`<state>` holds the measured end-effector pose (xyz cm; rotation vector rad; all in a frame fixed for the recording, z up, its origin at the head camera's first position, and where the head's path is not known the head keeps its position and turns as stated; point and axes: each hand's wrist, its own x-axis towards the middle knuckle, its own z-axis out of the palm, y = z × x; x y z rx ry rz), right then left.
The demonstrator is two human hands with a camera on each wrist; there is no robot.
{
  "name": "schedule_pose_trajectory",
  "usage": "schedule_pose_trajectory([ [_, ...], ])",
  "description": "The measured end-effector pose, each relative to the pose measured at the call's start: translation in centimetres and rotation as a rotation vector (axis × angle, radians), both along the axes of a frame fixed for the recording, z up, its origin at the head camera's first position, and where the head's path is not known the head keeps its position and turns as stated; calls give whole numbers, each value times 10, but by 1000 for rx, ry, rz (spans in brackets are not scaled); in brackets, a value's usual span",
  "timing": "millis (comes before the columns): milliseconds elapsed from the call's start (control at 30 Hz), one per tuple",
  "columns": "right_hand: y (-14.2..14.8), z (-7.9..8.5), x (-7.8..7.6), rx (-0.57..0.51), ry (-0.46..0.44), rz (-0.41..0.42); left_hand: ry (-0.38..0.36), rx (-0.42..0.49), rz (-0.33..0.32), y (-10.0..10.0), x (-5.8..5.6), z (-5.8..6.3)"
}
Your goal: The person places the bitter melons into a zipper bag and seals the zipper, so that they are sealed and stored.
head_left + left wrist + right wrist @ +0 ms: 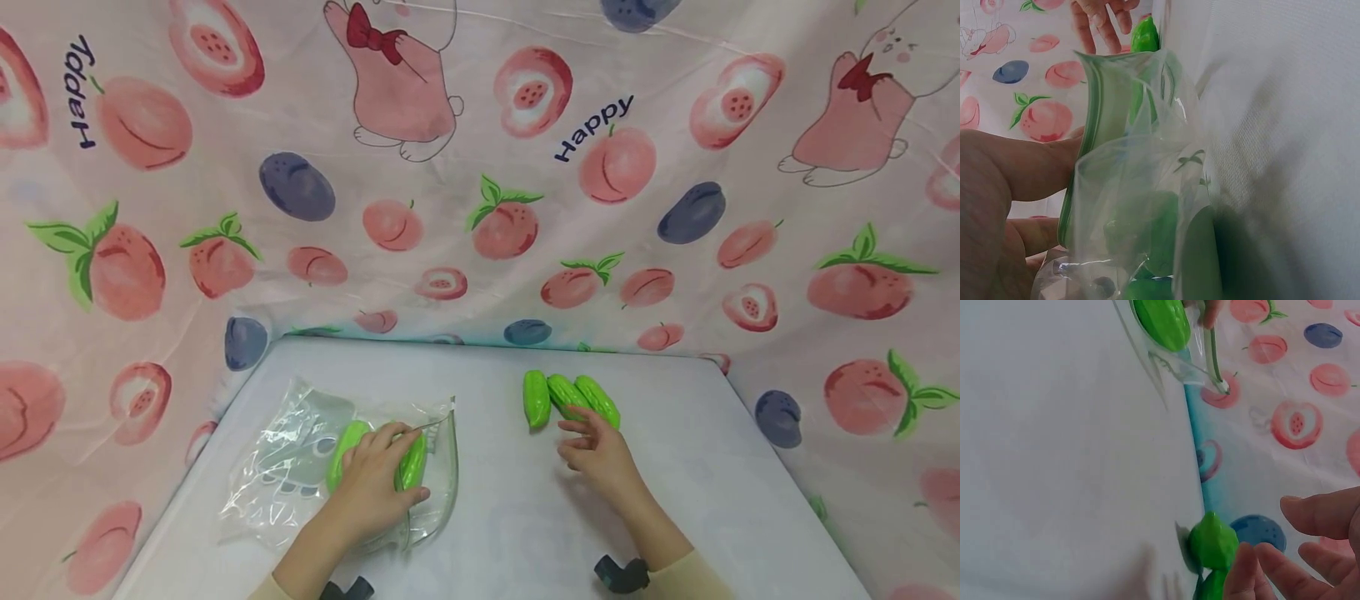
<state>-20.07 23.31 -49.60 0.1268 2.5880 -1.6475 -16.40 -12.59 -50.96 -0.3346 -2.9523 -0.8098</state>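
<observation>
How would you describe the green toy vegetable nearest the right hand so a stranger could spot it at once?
On the white table, three green toy vegetables lie in a row right of centre, outside the clear bag. The right hand reaches toward them. The one meant is the middle vegetable: its near end meets the fingertips, with a neighbour on either side.

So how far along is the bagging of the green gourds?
Two green gourds already sit inside the clear bag, which the left hand holds at its opening. The right hand reaches the three gourds left on the table, gripping none yet.
</observation>
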Motion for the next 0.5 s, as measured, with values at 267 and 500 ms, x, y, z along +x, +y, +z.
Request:
schedule_pose_trajectory([
  [267, 17, 0, -10, 22, 23, -13, -4, -11, 4, 1, 0, 0],
  [500, 31, -1, -18, 59, 55, -30, 8, -12, 0, 2, 1, 2],
])
